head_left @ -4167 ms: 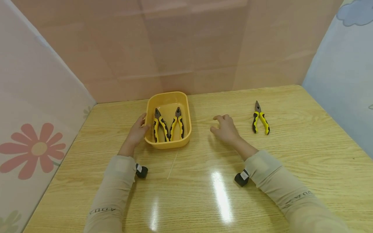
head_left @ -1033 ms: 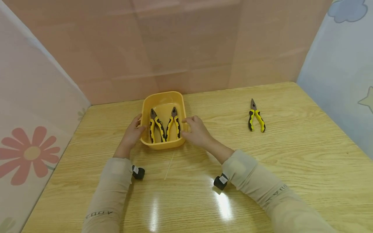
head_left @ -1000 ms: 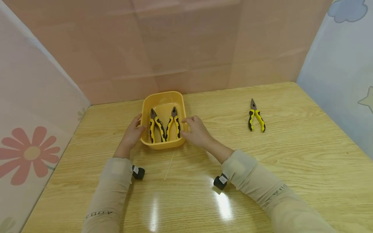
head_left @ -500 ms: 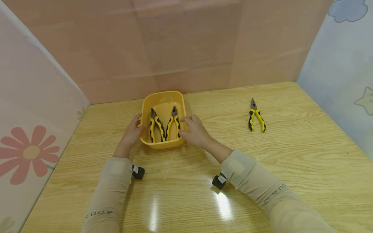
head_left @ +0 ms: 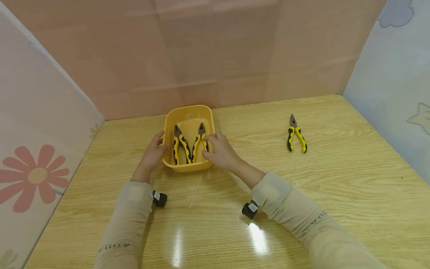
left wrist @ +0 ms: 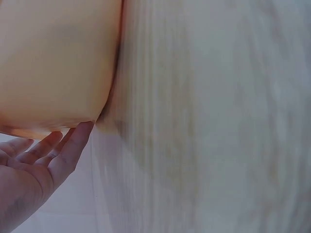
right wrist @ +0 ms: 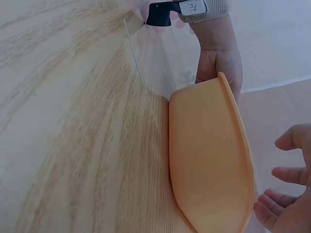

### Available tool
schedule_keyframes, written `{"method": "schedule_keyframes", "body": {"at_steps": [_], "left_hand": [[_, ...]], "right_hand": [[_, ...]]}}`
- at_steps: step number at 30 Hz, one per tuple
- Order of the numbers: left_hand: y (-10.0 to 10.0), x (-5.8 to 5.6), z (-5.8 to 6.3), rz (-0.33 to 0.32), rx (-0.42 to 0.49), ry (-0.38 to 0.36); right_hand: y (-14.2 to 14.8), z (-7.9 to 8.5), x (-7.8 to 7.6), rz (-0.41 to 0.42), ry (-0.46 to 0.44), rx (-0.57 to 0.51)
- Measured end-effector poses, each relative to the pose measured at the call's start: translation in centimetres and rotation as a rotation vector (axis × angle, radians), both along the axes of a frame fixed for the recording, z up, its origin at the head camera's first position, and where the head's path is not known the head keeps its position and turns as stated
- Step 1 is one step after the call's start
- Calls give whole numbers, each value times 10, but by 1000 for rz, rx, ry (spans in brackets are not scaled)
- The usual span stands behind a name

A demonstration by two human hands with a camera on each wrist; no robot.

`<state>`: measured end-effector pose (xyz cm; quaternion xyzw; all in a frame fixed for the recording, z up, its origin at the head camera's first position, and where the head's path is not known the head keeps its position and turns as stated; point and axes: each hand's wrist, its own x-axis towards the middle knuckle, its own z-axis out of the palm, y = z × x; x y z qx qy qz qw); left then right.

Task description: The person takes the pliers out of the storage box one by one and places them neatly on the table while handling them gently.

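Note:
A yellow plastic bin stands on the table near the back wall. Inside it lie two yellow-and-black pliers, the left pair and the right pair, heads toward the back. My left hand holds the bin's left side, thumb at the rim; in the left wrist view its fingers touch the outer wall. My right hand reaches over the right rim, thumb and fingers apart, beside the right pliers' handles. Contact with those handles cannot be made out. The right wrist view shows its fingers spread beyond the rim.
Needle-nose pliers with yellow-and-black handles lie on the table's right side. A thin pale strip lies in front of the bin. Black wrist cameras hang below both sleeves. A pink-brown sheet rises behind the wooden table.
My right hand has come left from the middle of the table to the bin, and over the last second a little further across its rim. The left hand stays at the bin.

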<state>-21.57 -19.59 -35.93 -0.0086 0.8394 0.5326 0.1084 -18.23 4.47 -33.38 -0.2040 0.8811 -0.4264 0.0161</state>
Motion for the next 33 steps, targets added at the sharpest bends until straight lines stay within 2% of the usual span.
{"method": "schedule_keyframes", "body": {"at_steps": [10,17,33], "left_hand": [[3,5,4,-19,-1,45],[-1,1,0,0,4,10],[1,1,2,-1,13,6]], "right_hand": [[-5,-2,-2,17,0,-4],[-10,-2,-5,38,3,32],[-22,0,-10,54,-42,64]]}}
